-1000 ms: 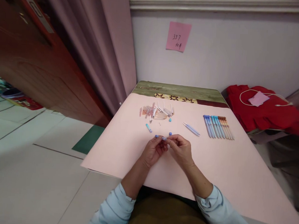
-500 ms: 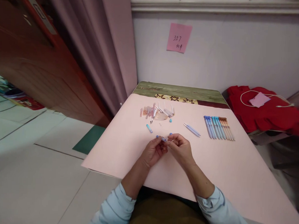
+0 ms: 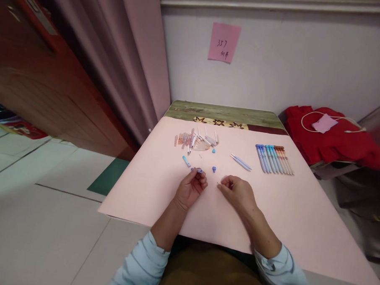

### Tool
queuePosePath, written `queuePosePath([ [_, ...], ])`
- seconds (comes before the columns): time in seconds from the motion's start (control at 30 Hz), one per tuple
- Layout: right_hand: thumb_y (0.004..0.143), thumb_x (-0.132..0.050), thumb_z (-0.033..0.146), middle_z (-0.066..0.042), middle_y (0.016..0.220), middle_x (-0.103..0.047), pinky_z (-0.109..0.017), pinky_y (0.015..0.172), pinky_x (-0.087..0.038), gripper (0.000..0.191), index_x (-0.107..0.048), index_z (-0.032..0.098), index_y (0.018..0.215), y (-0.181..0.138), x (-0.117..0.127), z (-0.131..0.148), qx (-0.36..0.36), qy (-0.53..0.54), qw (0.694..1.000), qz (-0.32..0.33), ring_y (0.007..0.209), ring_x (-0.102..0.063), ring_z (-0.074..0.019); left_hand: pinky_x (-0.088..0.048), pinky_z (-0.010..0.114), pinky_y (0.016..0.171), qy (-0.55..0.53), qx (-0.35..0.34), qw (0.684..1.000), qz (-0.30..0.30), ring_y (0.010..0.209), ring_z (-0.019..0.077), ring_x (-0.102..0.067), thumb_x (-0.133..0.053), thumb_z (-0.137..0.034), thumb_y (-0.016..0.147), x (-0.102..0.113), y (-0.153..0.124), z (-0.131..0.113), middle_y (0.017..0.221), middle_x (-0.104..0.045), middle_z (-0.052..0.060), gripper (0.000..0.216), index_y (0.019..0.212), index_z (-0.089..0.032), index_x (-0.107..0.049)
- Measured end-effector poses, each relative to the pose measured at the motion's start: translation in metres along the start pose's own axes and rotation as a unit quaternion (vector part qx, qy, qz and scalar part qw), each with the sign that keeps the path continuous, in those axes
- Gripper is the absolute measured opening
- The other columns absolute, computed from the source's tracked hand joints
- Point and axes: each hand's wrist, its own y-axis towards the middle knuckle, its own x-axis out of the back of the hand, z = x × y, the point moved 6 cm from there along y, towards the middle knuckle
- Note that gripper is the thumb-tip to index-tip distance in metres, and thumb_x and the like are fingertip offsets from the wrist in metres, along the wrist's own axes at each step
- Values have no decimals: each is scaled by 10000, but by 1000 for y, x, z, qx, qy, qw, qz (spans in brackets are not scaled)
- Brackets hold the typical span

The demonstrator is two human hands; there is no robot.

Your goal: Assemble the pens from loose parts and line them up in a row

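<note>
While the blue cap [image 3: 214, 169] lies loose on the pink table cover [image 3: 284, 222], both bare hands are raised on the near side of it, well apart from each other. The left hand [image 3: 189, 189], to the left of the blue cap, has thumb and fingers clamped on a short blue tube [image 3: 199, 171], whose open end points towards that cap without touching it. The right hand [image 3: 238, 194], to the right of the blue cap, has thumb and forefinger pinched together on a pale bit [image 3: 217, 183], too small to identify; its other fingers are curled. A teal tube [image 3: 186, 161] lies left of the blue cap and slightly beyond it. A teal cap [image 3: 213, 150] lies directly beyond. Further off and to the left is a loose heap of white refills [image 3: 192, 144] and tinted tubes [image 3: 184, 139], some overlapping. Two lilac barrels [image 3: 241, 162] lie side by side, beyond the blue cap and to its right. Well to the right of the blue cap, pens [image 3: 275, 159] lie in a close row, grouped blue, teal and brown, tips towards the person. A red cloth [image 3: 337, 144] is sighted farthest right.
</note>
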Motion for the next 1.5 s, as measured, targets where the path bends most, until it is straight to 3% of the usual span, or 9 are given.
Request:
queuePosePath([
  [0.17,841,-603,259,-36,752,-678,-278,559,-288,123,-658,226,736,-3,-11,17,32,-131,991,-14,625,-562,-163,-436,228,574,11,3,1000,-4,632,100,-525,-726,-254,807,1,0,1,774,-598,35,154,843,-127,-646],
  [0.27,870,-567,260,-48,794,-682,-282,571,-292,124,-639,219,778,-4,-14,15,44,-130,990,-23,636,-566,-168,-447,228,584,16,5,1000,-3,636,98,-534,-725,-258,809,2,0,2,778,-603,35,157,850,-127,-650],
  [0.4,893,-545,353,-9,651,-632,-270,564,-363,189,-593,222,765,-3,-9,8,29,70,996,-44,578,-551,-160,-454,226,592,22,2,1000,-4,638,95,-544,-735,-256,802,4,0,2,789,-617,38,167,860,-120,-658],
  [0.53,793,-685,456,13,612,-596,-264,576,-459,269,-589,206,776,-2,-8,7,-12,328,943,-59,571,-580,-152,-466,223,596,24,4,1000,-4,643,96,-559,-756,-249,779,3,-1,2,795,-636,44,183,869,-116,-669],
  [0.63,748,-744,436,10,640,-619,-277,635,-503,282,-623,190,812,-4,-8,16,-12,388,920,-53,608,-619,-152,-474,220,599,30,6,1000,-5,640,95,-571,-765,-239,767,1,-3,2,788,-644,45,185,859,-108,-672],
  [0.9,796,-696,362,-22,744,-718,-291,666,-540,170,-690,205,858,-12,-11,45,30,324,945,-39,654,-672,-170,-490,217,643,66,9,998,15,638,90,-589,-766,-247,770,-3,-7,5,769,-663,45,182,848,-104,-686],
  [1.33,799,-703,347,-18,698,-728,-303,645,-527,128,-695,222,826,-19,-5,59,46,248,967,-43,610,-668,-179,-431,216,604,114,-8,993,31,592,81,-544,-777,-283,766,-9,-10,7,694,-615,17,209,792,-103,-673],
  [1.5,720,-788,406,-4,640,-687,-273,578,-487,252,-675,203,820,-10,-14,50,-2,342,940,5,560,-612,-148,-407,219,560,116,4,992,42,559,79,-528,-771,-305,775,-8,-10,7,680,-606,17,228,775,-101,-668],
])
